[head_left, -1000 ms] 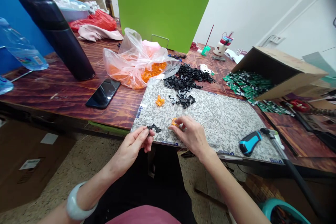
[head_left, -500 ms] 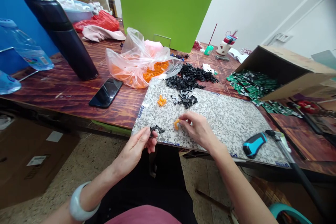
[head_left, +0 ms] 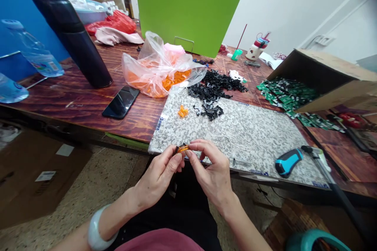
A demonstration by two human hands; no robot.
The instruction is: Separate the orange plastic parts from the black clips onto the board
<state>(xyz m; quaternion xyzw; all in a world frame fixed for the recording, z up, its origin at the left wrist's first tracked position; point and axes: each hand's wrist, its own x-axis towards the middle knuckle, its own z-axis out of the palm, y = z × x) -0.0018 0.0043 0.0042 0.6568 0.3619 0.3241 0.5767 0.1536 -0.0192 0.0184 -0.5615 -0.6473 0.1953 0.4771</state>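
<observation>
My left hand [head_left: 161, 170] pinches a small curved black plastic part [head_left: 177, 149] between thumb and fingers. A translucent orange plastic piece [head_left: 183, 148] lies against it, with the fingertips of my right hand [head_left: 212, 168] closed on its other side. Both hands meet just above the front edge of a speckled grey board [head_left: 253, 133]; how the two parts fit together is partly hidden by my fingers. Beyond them, a few loose orange pieces [head_left: 183, 111] rest on the board, beside a pile of black plastic parts [head_left: 216, 86].
Behind the board stands a clear plastic bag [head_left: 141, 74] of orange pieces. A phone [head_left: 121, 102] and dark flask [head_left: 73, 41] are on the left. A blue-black handled tool [head_left: 288, 162] lies right, near a tipped cardboard box [head_left: 335, 66] spilling green circuit boards [head_left: 282, 94].
My right hand has moved left and down with the orange piece, bringing it against the black part in my left hand. The view has shifted slightly.
</observation>
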